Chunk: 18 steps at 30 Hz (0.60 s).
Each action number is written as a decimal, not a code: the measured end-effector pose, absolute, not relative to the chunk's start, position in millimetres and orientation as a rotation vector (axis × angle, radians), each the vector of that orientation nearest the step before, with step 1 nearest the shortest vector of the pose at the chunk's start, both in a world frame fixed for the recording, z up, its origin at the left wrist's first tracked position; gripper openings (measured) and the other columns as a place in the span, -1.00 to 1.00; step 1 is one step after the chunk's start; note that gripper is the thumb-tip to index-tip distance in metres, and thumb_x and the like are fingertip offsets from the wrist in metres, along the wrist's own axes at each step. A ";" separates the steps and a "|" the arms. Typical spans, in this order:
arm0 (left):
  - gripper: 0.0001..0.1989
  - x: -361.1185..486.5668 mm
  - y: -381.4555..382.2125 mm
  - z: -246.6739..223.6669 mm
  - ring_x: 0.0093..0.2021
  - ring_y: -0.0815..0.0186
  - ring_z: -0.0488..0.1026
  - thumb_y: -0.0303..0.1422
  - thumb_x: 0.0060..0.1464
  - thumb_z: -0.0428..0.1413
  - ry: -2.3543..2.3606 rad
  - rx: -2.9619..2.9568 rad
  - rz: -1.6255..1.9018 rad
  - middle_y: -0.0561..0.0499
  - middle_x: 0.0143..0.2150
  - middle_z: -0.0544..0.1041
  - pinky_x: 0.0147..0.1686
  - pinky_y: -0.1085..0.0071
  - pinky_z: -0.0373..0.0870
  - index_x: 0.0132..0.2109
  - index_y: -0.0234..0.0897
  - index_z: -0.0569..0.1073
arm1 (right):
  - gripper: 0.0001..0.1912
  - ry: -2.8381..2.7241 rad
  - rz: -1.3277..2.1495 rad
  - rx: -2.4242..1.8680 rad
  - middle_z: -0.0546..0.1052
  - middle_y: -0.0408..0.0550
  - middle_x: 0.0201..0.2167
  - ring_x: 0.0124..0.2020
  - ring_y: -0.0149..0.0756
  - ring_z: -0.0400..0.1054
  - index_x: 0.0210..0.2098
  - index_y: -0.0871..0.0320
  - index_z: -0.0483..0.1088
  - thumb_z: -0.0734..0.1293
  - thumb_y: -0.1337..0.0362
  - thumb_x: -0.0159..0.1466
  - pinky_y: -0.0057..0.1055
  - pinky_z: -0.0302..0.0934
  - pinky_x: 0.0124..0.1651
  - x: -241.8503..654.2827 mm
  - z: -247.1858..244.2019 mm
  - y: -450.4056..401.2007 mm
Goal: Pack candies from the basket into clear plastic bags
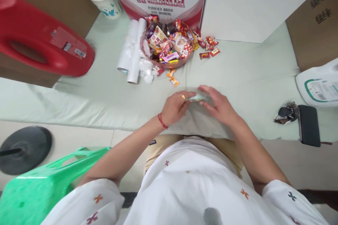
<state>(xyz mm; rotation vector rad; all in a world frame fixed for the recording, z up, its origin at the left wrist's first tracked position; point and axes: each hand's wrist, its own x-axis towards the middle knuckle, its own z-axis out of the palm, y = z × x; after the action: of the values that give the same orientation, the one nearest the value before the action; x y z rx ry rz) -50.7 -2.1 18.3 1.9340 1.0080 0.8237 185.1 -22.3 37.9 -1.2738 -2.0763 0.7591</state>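
One pale item (198, 97) we are pinching with our left hand (174, 107), right hand (222, 106) curving around one end, grip unclear; we're judging it light, soft, best end-held.

A white shirt (185, 182) and red bracelet (162, 121) are worn.
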 end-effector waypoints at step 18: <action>-0.65 -50.9 -64.6 24.7 0.04 0.21 0.48 -0.09 0.09 0.30 1.146 0.800 0.906 -0.08 0.02 0.57 0.01 0.27 0.47 -0.12 -0.24 0.53 | -0.57 -1.721 1.419 -1.808 0.67 -0.05 -0.28 -0.28 -0.16 0.53 -0.19 0.14 0.59 0.46 -0.10 0.22 -0.29 0.38 -0.19 279.2 92.8 -75.4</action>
<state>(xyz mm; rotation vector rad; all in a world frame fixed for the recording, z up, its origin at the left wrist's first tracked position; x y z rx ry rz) -50.9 -64.6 24.7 0.7996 1.1462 0.9055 279.2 -75.4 92.8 -1.8079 -1.7212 1.4191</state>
